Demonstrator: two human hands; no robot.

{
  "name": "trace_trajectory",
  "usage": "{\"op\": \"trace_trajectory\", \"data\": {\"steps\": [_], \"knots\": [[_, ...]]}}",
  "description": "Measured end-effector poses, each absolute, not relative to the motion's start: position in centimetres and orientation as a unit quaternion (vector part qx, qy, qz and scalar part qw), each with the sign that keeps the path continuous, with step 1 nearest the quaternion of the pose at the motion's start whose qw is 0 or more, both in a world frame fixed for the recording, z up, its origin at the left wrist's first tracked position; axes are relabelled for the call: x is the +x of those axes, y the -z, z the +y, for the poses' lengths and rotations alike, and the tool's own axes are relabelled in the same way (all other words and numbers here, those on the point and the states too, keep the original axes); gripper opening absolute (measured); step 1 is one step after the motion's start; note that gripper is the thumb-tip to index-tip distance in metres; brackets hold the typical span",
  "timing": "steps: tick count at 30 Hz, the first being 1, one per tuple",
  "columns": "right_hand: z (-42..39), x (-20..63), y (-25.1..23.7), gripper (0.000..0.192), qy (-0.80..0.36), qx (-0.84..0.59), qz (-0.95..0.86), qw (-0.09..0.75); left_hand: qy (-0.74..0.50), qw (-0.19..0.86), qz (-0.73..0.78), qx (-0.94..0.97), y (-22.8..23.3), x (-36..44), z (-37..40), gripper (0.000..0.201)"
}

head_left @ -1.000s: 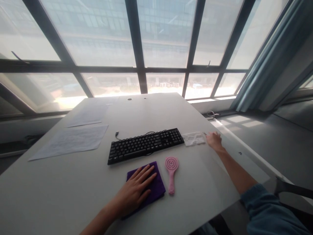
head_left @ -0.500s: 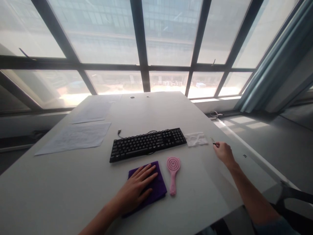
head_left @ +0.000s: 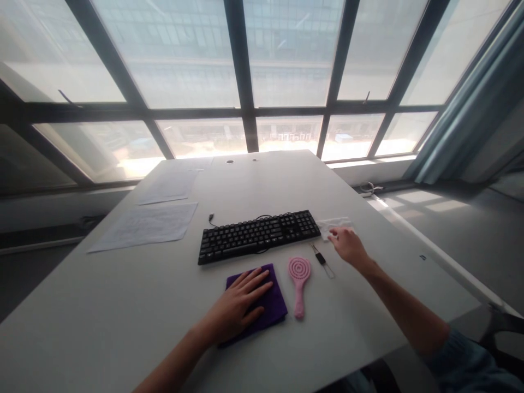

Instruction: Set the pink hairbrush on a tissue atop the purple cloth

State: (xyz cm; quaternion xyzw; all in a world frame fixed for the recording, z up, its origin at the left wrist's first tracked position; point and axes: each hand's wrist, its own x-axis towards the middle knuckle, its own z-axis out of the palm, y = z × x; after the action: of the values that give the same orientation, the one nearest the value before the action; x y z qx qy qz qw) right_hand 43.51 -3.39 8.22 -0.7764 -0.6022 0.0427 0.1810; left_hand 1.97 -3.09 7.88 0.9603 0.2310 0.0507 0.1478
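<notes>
An office, seen from a seat at a large white desk (head_left: 123, 305) set against a wall of tall windows (head_left: 286, 54) with dark metal frames. Through the hazy glass stands another multi-storey building, so the room sits on an upper floor. A black computer keyboard (head_left: 258, 235) with its cable lies across the middle of the desk, and printed paper sheets (head_left: 147, 225) rest at the far left. Two round cable holes (head_left: 230, 161) pierce the desk's far edge. A grey-blue curtain (head_left: 470, 109) hangs at the right, above plain grey flooring (head_left: 470, 229).
</notes>
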Motion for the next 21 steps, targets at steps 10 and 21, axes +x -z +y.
{"op": "trace_trajectory", "data": {"steps": [10,21], "knots": [[1.4,51.2,-12.2,0.017,-0.102,-0.784,-0.604,0.102,-0.117,0.212,0.264,0.934,-9.3,0.5,-2.4,0.062],[-5.7,41.3,-21.3,0.005,-0.244,-0.623,-0.703,0.240,-0.319,0.324,0.315,0.833,-12.9,6.2,-1.5,0.055]]}}
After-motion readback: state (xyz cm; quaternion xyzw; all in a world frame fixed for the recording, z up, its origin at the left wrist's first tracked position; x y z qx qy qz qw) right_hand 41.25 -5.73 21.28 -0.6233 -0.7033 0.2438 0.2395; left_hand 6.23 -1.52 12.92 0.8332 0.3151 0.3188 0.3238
